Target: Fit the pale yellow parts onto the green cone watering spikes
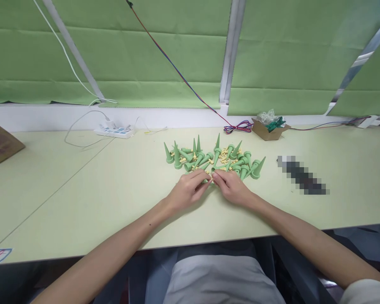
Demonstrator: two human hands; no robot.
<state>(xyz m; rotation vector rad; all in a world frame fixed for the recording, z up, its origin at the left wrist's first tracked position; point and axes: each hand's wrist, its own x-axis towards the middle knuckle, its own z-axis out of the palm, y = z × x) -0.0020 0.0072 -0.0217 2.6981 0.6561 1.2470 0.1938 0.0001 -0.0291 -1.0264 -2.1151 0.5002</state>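
My left hand point(190, 185) is closed, with a bit of a green plastic spike point(205, 181) showing between its fingers. Pinched at the fingertips of my right hand point(233, 186) is a small yellow plastic piece point(212, 179), which meets the left fingertips. Most of what both hands hold is hidden by the fingers. Just beyond them lies a loose heap of cone-shaped green spikes point(217, 155) with round collars, some standing point up, others on their sides. Small yellow pieces point(224, 154) are scattered among them, mostly in the middle of the heap.
A small cardboard box point(268, 133) with clear and green plastic stands at the back right, beside a coiled red-and-blue cable point(239, 127). A white power strip point(114, 131) is at the back left. A blurred-out dark object point(304, 176) lies at right; a brown item point(1, 144) at far left.
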